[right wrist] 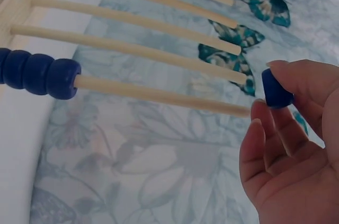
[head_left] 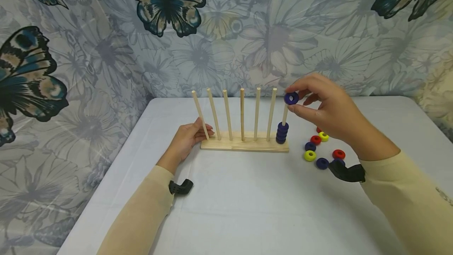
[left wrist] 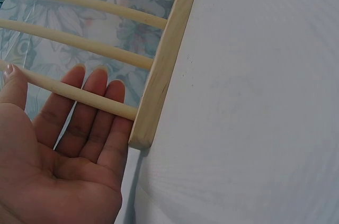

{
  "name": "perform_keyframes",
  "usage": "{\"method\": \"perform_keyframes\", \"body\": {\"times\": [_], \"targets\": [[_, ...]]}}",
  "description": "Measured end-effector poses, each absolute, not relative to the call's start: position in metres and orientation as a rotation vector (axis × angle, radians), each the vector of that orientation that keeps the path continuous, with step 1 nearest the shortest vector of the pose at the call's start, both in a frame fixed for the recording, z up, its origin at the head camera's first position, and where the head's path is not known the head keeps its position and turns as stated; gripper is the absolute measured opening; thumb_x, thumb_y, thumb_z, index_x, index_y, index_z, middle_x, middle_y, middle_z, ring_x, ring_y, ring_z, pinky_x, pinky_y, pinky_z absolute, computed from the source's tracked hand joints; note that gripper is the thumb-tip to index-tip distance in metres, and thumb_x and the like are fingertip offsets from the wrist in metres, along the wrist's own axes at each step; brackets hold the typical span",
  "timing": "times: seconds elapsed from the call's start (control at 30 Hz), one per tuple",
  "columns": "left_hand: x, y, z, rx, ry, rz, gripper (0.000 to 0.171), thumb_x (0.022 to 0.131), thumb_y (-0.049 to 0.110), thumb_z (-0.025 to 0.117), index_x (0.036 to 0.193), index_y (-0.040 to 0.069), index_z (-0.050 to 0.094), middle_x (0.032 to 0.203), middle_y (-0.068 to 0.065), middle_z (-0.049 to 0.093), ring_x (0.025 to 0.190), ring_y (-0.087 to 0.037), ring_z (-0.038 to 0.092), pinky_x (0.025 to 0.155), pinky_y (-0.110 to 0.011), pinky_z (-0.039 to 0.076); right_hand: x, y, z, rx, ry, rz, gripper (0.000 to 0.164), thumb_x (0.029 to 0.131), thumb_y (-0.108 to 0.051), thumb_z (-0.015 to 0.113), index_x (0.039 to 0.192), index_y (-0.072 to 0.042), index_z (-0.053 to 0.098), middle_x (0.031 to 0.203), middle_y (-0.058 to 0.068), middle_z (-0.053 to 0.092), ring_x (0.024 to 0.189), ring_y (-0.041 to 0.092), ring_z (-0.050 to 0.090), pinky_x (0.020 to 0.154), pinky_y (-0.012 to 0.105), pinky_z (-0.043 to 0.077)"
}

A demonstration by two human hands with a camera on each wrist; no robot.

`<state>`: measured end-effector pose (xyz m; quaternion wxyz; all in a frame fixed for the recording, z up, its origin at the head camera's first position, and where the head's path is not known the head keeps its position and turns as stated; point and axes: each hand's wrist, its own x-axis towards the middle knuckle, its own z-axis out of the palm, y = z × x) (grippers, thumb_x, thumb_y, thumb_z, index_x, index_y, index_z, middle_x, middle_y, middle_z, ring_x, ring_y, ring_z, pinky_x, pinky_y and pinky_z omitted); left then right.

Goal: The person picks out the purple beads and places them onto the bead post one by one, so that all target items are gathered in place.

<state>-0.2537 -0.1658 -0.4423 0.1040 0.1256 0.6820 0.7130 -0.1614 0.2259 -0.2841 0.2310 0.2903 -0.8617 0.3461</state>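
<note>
A wooden rack (head_left: 244, 147) with several upright pegs stands on the table; blue rings (head_left: 282, 133) are stacked on its rightmost peg. My right hand (head_left: 325, 107) pinches another blue ring (head_left: 291, 98) between thumb and fingers. In the right wrist view this blue ring (right wrist: 276, 89) is just off the tip of the rightmost peg (right wrist: 164, 96), apart from it. At the rack's left end, my left hand (head_left: 189, 137) touches the leftmost peg (left wrist: 79, 95). The left wrist view shows its fingers extended behind that peg, with the thumb tip against it.
Right of the rack lie loose rings: a red ring (head_left: 338, 154), a yellow ring (head_left: 310, 156), a blue ring (head_left: 322, 163) and several more, some partly covered by the right arm and its black wrist strap (head_left: 348, 171). A butterfly-patterned cloth (head_left: 226, 50) hangs behind the white table (head_left: 240, 204).
</note>
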Motion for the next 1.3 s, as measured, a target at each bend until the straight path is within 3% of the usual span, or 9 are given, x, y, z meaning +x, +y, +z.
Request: {"method": "perform_keyframes", "body": {"times": [0.9, 1.3], "targets": [[-0.253, -0.167, -0.442, 0.390, 2.022, 2.091, 0.069, 0.116, 0.047, 0.051, 0.123, -0.019, 0.070, 0.118, -0.026, 0.074, 0.114, -0.031, 0.072, 0.106, -0.040, 0.057, -0.173, 0.224, -0.277, 0.682, -2.390, 0.947, 0.039, 0.090, 0.009, 0.087, 0.126, -0.003, 0.076, 0.119, 0.006, 0.068, 0.101, 0.013, 0.060, 0.086, 0.009, 0.049], [-0.255, -0.167, -0.445, 0.392, 2.034, 2.082, 0.074, 0.114, 0.052, 0.053, 0.125, -0.020, 0.068, 0.116, -0.023, 0.076, 0.114, -0.029, 0.073, 0.105, -0.039, 0.057, -0.182, 0.225, -0.281, 0.603, -2.445, 0.992, 0.035, 0.095, 0.003, 0.084, 0.128, -0.003, 0.075, 0.121, 0.010, 0.067, 0.104, 0.026, 0.063, 0.084, 0.008, 0.047]]}}
